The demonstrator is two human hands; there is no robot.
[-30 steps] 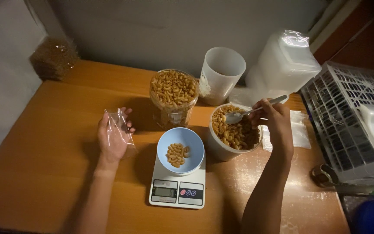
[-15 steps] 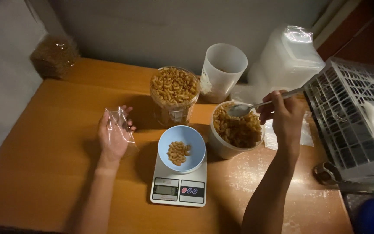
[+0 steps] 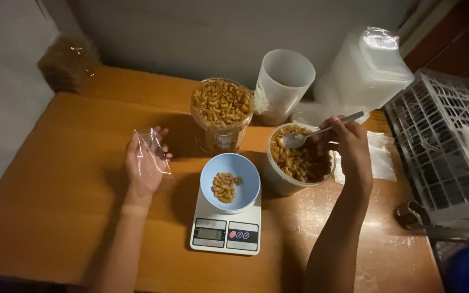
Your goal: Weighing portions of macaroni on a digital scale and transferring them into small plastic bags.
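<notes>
The right hand [image 3: 348,146] is closed around the handle of a metal spoon [image 3: 315,133], whose bowl hangs just above the pasta in a white tub [image 3: 299,163] directly under that hand. Whether the spoon carries any pasta is hard to tell in the dim light; it looks nearly bare. The left hand [image 3: 146,163] lies palm up on the wooden counter [image 3: 55,190], fingers loosely spread, with a small clear plastic bag [image 3: 153,154] resting across the palm and fingers.

Between the two hands, a little nearer the person, a light blue bowl [image 3: 230,182] sits on a white kitchen scale [image 3: 226,230]; a small heap of elbow pasta lies in the bowl's bottom. Beyond the bowl, between the hands and farther from the person, stands a clear jar [image 3: 221,114] filled to the brim with the same pasta. Just past the right hand stands an upright white cup [image 3: 284,84], and beyond it a stack of translucent lidded containers [image 3: 367,68]. To the outer side of the right hand is a white slatted crate [image 3: 441,146], with flat clear bags [image 3: 381,160] lying on the counter just beside the tub. Far beyond the left hand, in the corner, sits a bagged bundle of pasta [image 3: 69,68].
</notes>
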